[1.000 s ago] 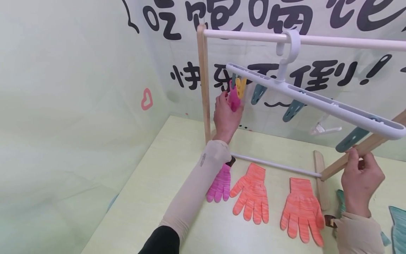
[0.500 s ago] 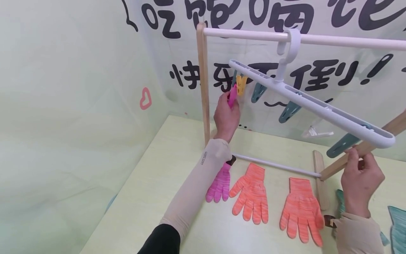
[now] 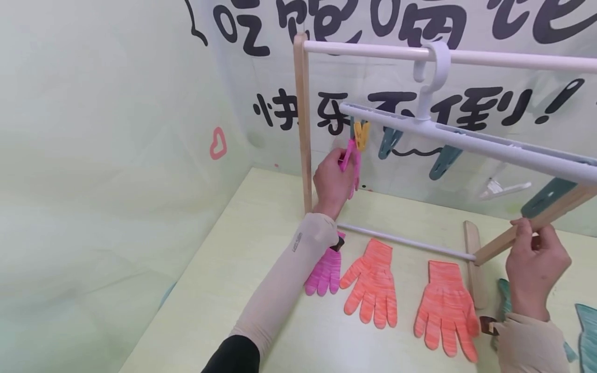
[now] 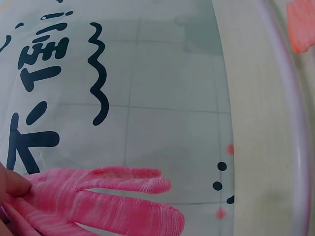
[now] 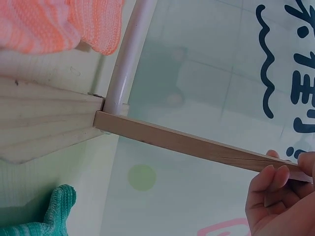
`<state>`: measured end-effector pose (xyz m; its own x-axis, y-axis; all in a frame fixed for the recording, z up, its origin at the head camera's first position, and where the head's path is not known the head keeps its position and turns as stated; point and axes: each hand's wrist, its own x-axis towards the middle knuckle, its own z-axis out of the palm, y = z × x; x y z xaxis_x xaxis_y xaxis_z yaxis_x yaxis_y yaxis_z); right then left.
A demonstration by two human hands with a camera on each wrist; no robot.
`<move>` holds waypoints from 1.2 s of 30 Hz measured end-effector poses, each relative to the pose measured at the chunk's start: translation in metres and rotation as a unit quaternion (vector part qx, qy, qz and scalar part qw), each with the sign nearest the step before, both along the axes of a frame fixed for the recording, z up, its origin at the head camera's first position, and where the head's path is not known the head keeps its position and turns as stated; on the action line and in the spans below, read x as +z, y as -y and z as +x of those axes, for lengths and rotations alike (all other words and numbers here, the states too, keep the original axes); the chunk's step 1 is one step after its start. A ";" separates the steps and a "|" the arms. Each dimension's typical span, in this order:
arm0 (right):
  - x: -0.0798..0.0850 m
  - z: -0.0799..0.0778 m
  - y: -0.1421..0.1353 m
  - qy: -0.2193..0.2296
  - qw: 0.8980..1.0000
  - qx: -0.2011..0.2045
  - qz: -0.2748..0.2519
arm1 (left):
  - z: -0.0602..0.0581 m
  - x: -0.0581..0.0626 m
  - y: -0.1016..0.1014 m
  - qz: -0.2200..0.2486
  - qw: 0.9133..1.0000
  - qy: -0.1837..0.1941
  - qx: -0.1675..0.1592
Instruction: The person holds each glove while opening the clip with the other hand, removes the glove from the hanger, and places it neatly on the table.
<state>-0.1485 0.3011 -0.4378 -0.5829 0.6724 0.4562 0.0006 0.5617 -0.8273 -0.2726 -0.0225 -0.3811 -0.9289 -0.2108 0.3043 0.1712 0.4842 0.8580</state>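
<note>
In the head view, my left hand (image 3: pixel 333 184) pinches a pink glove (image 3: pixel 356 171) just below a yellow clothespin (image 3: pixel 361 136) at the left end of the white hanger (image 3: pixel 392 120). The left wrist view shows the fingers of this pink glove (image 4: pixel 128 209) spread out, with my thumb (image 4: pixel 15 184) at its edge. My right hand (image 3: pixel 536 259) grips the rack's right wooden post (image 3: pixel 499 246), right by a teal clip (image 3: pixel 548 197). Fingers and thumb curl round that post in the right wrist view.
The hanger hooks over the rack's top rail (image 3: pixel 364 49), with more teal clips (image 3: pixel 445 161) and a clear clip (image 3: pixel 503 189) along it. On the table lie a magenta glove (image 3: pixel 325 272), two orange gloves (image 3: pixel 373 285) and teal gloves (image 3: pixel 590 331) at right.
The hanger has swung, its right end moving right. My left hand has come down slightly, with the pink glove hanging lower beside it. The right hand stays on the post.
</note>
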 end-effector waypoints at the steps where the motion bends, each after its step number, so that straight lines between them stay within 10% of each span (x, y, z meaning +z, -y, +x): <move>1: 0.000 0.000 0.000 -0.002 1.000 0.001 -0.002 | 0.002 -0.002 0.001 -0.001 1.000 0.001 -0.005; 18: 0.004 0.006 -0.005 0.024 0.998 0.029 -0.041 | 0.050 -0.026 0.016 0.062 0.997 0.001 -0.052; 31: -0.006 0.018 -0.011 0.128 0.987 0.051 -0.083 | 0.058 -0.035 0.021 -0.009 0.999 -0.035 -0.016; 36: -0.005 0.019 -0.003 0.086 0.994 0.023 -0.063 | 0.058 -0.035 0.022 -0.010 0.999 -0.051 -0.010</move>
